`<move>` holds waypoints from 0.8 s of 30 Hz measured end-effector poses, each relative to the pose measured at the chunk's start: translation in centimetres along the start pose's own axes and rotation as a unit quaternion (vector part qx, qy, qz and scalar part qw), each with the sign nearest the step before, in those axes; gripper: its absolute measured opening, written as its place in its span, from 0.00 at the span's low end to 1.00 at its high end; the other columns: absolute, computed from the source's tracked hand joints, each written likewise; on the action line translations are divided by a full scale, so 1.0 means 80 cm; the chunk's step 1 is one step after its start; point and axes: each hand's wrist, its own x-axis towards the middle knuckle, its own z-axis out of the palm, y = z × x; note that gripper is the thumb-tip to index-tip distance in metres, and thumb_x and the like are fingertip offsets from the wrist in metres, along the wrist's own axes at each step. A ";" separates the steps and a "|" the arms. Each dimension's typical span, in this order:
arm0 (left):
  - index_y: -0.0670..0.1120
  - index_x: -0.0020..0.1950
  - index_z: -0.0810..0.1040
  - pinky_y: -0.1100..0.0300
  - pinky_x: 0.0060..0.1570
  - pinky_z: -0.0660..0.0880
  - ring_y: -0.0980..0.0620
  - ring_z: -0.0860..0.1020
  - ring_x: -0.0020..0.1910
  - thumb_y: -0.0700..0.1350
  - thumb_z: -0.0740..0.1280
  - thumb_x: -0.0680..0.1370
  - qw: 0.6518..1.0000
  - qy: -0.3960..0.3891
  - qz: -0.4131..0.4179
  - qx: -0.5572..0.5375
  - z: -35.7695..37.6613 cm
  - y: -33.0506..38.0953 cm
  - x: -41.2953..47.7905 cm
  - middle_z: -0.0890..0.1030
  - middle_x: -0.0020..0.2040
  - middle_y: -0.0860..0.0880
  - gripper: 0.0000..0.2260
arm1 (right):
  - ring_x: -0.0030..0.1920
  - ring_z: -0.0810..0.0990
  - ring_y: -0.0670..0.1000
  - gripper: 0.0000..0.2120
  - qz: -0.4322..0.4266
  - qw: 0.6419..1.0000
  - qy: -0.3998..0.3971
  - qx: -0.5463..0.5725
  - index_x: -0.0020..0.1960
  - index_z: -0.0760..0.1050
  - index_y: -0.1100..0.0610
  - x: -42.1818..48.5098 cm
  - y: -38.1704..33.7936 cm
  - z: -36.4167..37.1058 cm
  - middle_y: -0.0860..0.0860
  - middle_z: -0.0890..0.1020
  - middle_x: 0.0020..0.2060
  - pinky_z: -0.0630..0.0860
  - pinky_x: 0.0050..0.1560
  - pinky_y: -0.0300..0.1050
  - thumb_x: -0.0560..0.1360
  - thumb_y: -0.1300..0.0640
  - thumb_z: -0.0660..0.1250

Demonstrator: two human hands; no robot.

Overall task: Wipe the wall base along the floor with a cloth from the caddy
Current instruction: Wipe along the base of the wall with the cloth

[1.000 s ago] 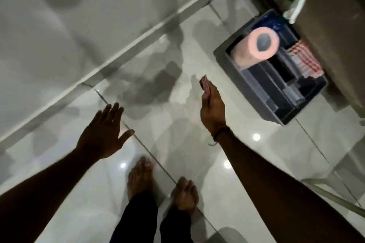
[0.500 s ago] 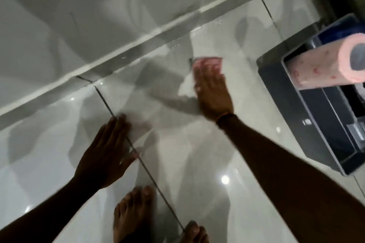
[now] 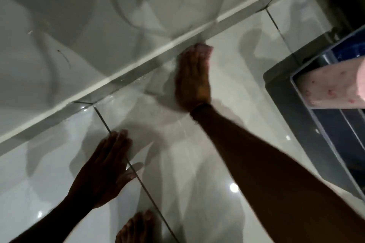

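Closest in, bare toes (image 3: 136, 225) on the shiny floor (image 3: 197, 193), by a dark tile line. Just past them, left hand (image 3: 104, 169) flat and spread on the floor, holding nothing, likely propping up the body.

Farther out, right hand (image 3: 194, 79) flat too, fingers together, pressing a cloth (image 3: 205, 48) down where the floor meets the wall base (image 3: 138, 67). Only a small pale pink bit of cloth peeking out past the fingertips; the rest hidden under the palm.

About the cloth: soft, light and floppy, probably. Likely to bunch or slip out on such a smooth, glossy floor. Best kept under a flat palm, fingers over the front edge, pushed along the grey strip. Tiny wet-looking drops on the base near the hand, so maybe slippery there; hard to tell.

Off to the right edge of the floor, the caddy (image 3: 286, 92), grey and boxy, well apart from the right hand. Inside it, a pink spotted roll (image 3: 325, 89) lying on its side. Could block the wipe if going right. To the left, nothing seen in the way along the base.

Farthest, the wall (image 3: 88, 16), pale and full of shadows, with a small dark scratch-like mark.
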 end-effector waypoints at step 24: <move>0.40 0.85 0.57 0.47 0.80 0.57 0.40 0.56 0.85 0.70 0.52 0.83 0.994 -0.105 0.023 0.014 -0.036 -0.022 0.024 0.56 0.87 0.41 0.42 | 0.79 0.55 0.70 0.30 0.009 0.995 0.016 0.099 0.78 0.59 0.67 -0.031 -0.079 0.021 0.68 0.60 0.78 0.53 0.80 0.65 0.79 0.58 0.56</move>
